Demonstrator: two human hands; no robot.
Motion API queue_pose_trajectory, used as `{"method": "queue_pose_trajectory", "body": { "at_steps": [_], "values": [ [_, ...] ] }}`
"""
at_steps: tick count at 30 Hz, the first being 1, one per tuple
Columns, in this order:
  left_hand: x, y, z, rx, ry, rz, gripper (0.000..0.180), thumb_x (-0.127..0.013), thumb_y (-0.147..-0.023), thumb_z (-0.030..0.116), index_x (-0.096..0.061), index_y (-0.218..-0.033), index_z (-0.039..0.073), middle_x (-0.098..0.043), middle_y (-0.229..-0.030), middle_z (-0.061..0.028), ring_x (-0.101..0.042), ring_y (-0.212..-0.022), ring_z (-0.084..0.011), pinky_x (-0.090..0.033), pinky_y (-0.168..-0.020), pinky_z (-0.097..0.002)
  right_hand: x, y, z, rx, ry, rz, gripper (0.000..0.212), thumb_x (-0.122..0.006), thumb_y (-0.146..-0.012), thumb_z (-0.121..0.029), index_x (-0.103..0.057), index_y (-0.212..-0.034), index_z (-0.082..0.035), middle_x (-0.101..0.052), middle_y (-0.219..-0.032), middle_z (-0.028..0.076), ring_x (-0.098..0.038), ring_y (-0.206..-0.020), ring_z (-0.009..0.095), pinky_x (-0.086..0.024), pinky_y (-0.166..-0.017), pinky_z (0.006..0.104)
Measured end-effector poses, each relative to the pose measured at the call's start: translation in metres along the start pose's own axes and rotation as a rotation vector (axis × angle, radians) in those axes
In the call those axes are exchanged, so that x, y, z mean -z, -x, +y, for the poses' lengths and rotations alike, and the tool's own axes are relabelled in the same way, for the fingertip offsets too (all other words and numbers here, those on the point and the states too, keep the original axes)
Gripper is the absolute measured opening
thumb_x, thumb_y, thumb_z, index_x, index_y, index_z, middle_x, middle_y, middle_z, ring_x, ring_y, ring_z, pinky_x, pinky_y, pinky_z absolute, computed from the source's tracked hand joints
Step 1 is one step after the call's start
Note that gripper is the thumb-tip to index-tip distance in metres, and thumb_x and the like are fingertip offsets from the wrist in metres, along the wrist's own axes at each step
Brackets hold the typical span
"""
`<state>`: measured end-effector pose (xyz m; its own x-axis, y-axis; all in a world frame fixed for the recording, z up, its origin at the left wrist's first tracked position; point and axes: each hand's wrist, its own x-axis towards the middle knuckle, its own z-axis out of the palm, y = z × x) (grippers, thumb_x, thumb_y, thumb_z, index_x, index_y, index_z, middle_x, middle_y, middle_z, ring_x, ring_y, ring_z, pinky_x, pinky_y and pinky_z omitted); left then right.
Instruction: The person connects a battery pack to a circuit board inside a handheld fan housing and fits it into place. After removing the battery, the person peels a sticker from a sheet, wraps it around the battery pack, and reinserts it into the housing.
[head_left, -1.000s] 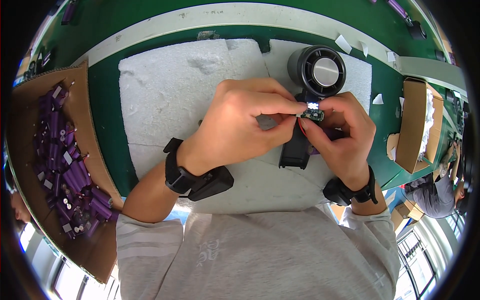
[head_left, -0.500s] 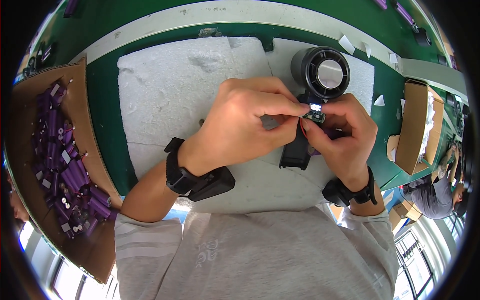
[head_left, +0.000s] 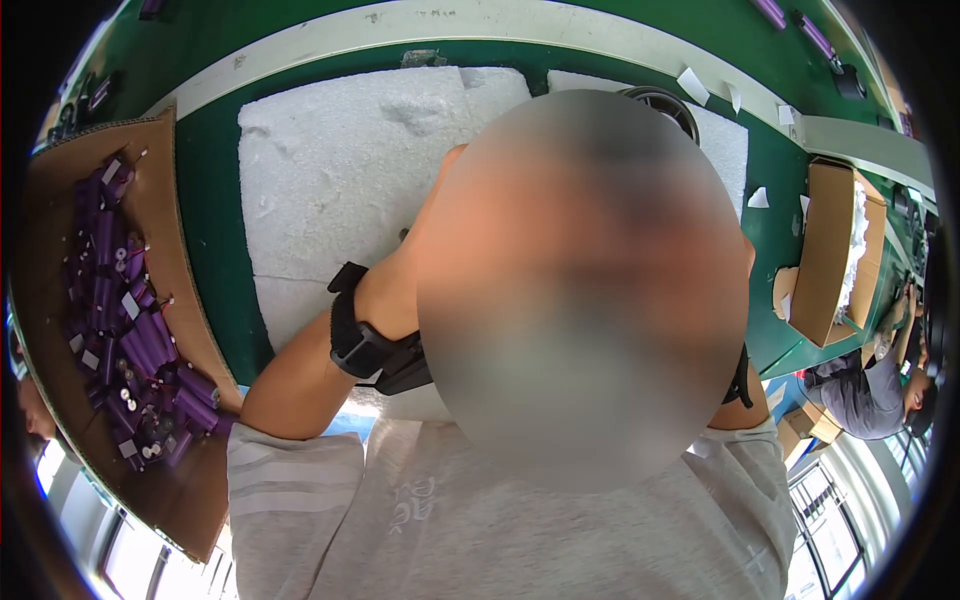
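A large blurred oval covers the middle of the head view and hides most of both hands. My left hand [head_left: 402,275] shows only its back edge and wrist, which has a black strap, over the white foam board [head_left: 335,165]. Of my right hand [head_left: 750,258] just a sliver shows at the oval's right edge, with a black wrist strap below it. The fingers of both hands, and whatever is in them, cannot be made out. Beyond the hands, the black round rim of a small fan head [head_left: 668,104] peeks out on the foam; the rest of it is hidden.
At left stands an open cardboard box [head_left: 190,330] with many purple cylindrical battery cells [head_left: 150,345]. A smaller cardboard box [head_left: 825,250] with white stuff inside is at right. White paper scraps [head_left: 692,87] lie near the far strip. Another person [head_left: 870,390] works at far right.
Half a second ago both hands pinched a small lit circuit board with a red wire, near the fan. Now the blurred oval covers that spot. The forearms have barely moved.
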<state>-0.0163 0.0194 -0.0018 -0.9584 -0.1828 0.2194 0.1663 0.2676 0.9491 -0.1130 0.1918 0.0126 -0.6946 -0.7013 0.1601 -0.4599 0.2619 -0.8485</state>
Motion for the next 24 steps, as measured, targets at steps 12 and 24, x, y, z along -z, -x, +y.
{"method": "queue_pose_trajectory", "body": {
  "at_steps": [12,24],
  "values": [
    [0.002,-0.002,-0.002,0.003,0.087,-0.019,0.028,-0.066,-0.072,-0.012,-0.073,-0.095,0.003,-0.066,-0.087,-0.0085,-0.066,-0.075,-0.0155,-0.055,-0.066,-0.0247,0.005,0.001,-0.008,-0.108,0.008,-0.101,0.024,-0.075,-0.074,0.004,-0.060,-0.093,0.001,-0.058,-0.082,0.004,-0.060,-0.059,0.006,-0.043,-0.048,0.0180],
    [-0.002,-0.003,0.004,0.046,0.020,-0.092,0.041,-0.073,-0.069,-0.007,-0.061,-0.106,0.005,-0.062,-0.096,-0.0060,-0.064,-0.079,-0.0166,-0.054,-0.069,-0.0267,0.011,-0.003,-0.011,-0.070,-0.007,-0.079,0.019,-0.076,-0.075,0.000,-0.065,-0.091,0.000,-0.061,-0.079,0.006,-0.063,-0.056,0.010,-0.046,-0.046,0.0210]
  ]
}}
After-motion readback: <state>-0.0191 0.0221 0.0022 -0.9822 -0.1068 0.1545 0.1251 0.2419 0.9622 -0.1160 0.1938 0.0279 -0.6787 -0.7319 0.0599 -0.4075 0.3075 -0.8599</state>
